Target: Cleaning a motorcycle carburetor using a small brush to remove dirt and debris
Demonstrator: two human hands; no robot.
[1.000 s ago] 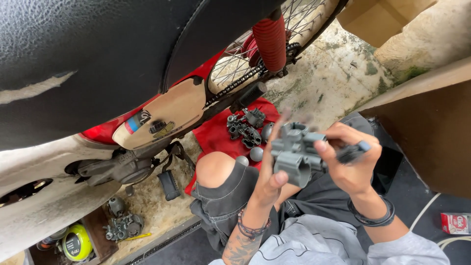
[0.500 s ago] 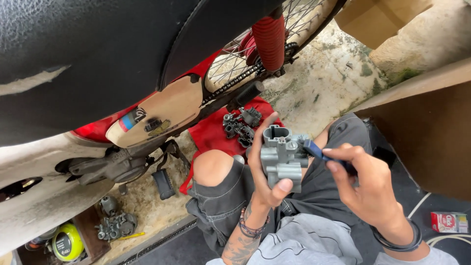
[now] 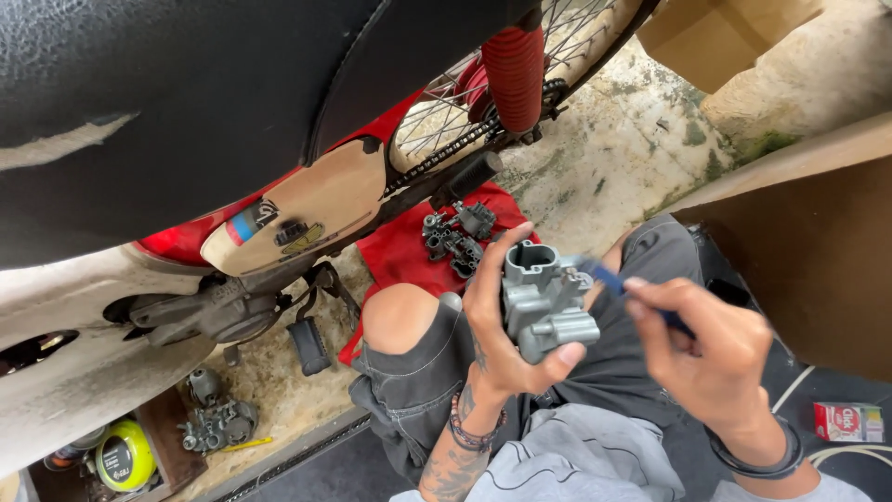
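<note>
Item: grey carburettor body [image 3: 544, 302], upright over the lap, clasped in the left hand [image 3: 502, 325]; fingers curled behind it, thumb pressed on its lower front.

Change: half a second ago the right hand [image 3: 711, 358] stood a little off; now its blue-handled tool [image 3: 613, 281] touches the body's right side, so work on the casting seems under way. Right fingers pinched shut on the handle.

Nearby: spare parts [image 3: 455, 237] on red cloth [image 3: 400, 256]; motorcycle wheel [image 3: 483, 84]; yellow tape measure [image 3: 123, 457].
</note>
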